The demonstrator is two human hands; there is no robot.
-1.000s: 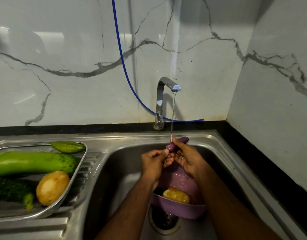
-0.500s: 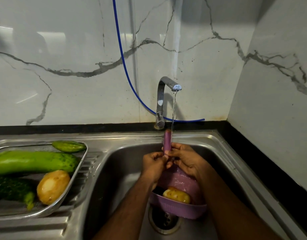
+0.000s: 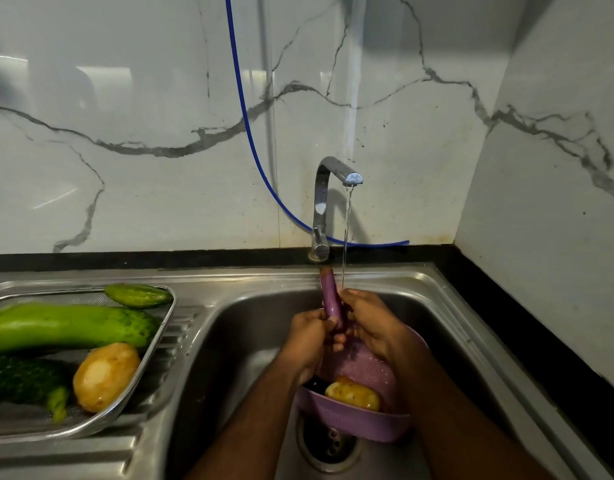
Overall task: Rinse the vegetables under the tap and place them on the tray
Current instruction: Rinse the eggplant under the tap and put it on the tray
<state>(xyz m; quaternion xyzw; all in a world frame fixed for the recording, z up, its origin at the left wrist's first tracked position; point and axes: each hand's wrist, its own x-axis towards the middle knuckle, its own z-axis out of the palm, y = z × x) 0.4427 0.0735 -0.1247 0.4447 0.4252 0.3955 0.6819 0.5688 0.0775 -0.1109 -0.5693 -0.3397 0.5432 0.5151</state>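
Between both hands' fingers [image 3: 328,322], upright brinjal [image 3: 330,294].

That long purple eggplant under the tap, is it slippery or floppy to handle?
Probably slippery: the eggplant is smooth-skinned and wet beside the tap stream. It looks stiff, standing nearly upright without drooping above the left hand and right hand gripping its lower part. Being round and slim, it may roll if laid down.

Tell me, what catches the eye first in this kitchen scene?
Two hands, the left hand and right hand, hold a slim purple eggplant upright beside the thin stream from the tap. Below them a purple colander in the sink holds a potato. Green gourds fill the steel tray on the left.
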